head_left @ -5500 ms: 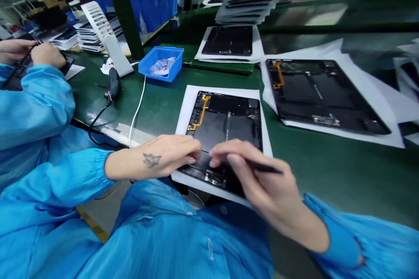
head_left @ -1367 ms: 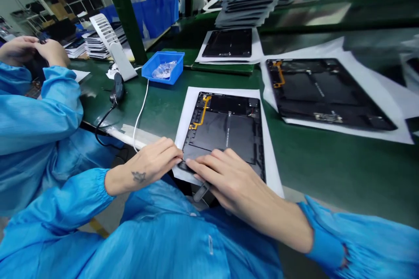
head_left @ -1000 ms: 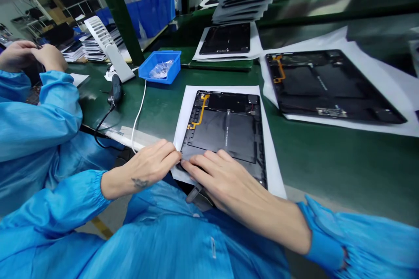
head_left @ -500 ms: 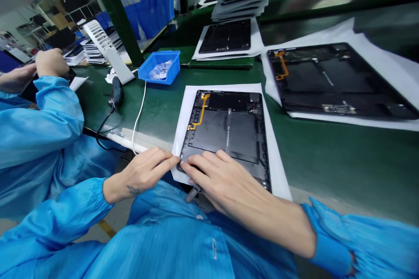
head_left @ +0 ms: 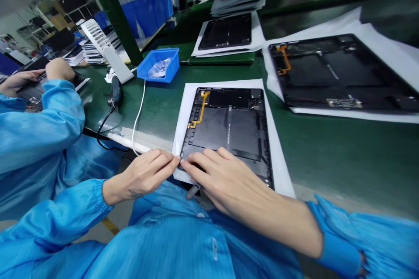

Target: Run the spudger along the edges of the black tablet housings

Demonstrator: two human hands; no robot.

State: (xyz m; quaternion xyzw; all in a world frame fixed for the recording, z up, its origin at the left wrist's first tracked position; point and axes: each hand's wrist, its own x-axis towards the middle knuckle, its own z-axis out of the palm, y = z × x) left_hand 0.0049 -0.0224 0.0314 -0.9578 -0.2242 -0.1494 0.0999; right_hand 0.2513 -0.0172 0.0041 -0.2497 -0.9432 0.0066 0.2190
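An opened black tablet housing [head_left: 225,128] with an orange flex cable [head_left: 202,111] lies on a white sheet [head_left: 281,161] at the bench's front edge. My left hand [head_left: 149,172] is closed, its fingertips pinched at the housing's near left corner; whatever they hold is too small to make out. Beside it, my right hand [head_left: 218,174] lies over the near edge of the housing, fingers bent and thumb and index tips at the same corner. A grey tool-like piece [head_left: 193,191] shows below the right hand; whether that hand holds it is unclear.
Another opened housing [head_left: 337,69] lies on white sheets at the right, a third [head_left: 225,31] behind. A blue tray [head_left: 159,65] with small plastic bags, a white stand [head_left: 113,59] and a black-cabled device [head_left: 115,92] stand left. A co-worker's hands [head_left: 59,72] hold a dark panel.
The view has shifted slightly. My hands stay at the same corner of the housing. At the left, the co-worker's hands and the panel have moved, and more of the panel shows.
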